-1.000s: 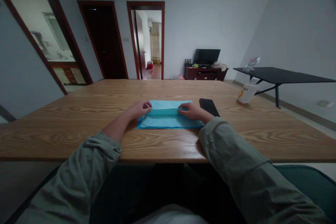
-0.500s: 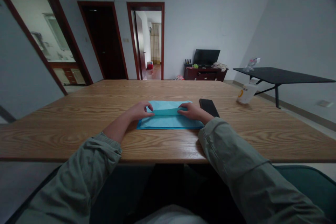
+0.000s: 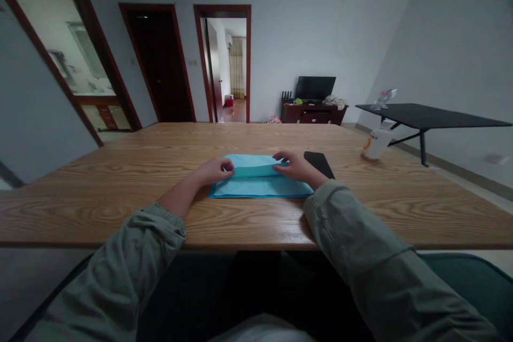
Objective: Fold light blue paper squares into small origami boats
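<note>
A light blue sheet (image 3: 260, 186) lies flat on the wooden table in front of me, with a darker blue edge below it. I cannot tell if it is paper or cloth. Across its middle runs a teal strip (image 3: 253, 171), seemingly a folded-over part of the sheet. At the strip's left end my left hand (image 3: 216, 170) is closed, thumb and fingers pinching it. My right hand (image 3: 295, 166) rests at the right end; its thumb touches near the strip while the forefinger is raised apart from it. Just beyond that hand lies a black phone (image 3: 318, 163), partly covered by my wrist.
The wooden table (image 3: 120, 187) spans the view, its front edge near my body. A white cup (image 3: 377, 144) stands at the right. Past it is a black table (image 3: 428, 115) with a clear plastic item (image 3: 387, 97). A television (image 3: 316, 87) sits on a far cabinet.
My right hand's fingers have spread and lifted a little off the strip, where they were pinching before. The left hand and the sheet have hardly moved.
</note>
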Demonstrator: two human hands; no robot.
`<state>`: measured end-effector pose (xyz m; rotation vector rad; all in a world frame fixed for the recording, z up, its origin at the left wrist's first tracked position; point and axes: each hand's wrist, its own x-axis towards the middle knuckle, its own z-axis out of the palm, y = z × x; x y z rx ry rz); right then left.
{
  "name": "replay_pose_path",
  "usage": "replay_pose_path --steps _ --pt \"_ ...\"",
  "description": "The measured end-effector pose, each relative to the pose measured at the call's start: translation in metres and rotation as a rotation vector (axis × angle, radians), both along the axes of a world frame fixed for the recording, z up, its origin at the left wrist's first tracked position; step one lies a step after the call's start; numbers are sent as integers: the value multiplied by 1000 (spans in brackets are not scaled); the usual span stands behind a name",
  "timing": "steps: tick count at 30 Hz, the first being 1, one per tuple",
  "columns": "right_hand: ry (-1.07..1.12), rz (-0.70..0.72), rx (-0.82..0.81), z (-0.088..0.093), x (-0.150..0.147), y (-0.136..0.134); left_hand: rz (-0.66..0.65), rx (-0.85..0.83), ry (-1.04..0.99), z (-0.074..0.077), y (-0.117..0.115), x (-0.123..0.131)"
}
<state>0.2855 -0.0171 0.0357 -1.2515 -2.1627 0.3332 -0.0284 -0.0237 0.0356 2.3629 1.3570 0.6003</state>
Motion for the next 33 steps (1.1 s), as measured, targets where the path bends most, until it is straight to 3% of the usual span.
replay_pose_path --steps 10,16,33 --pt "-2 -107 230 6 3 -2 -10 -14 -24 -5 4 -2" --pt "-61 -74 138 3 4 0 -6 -22 -19 -3 3 -2" --pt "62 -7 -156 -9 3 11 -3 -34 -51 -8 7 -3"
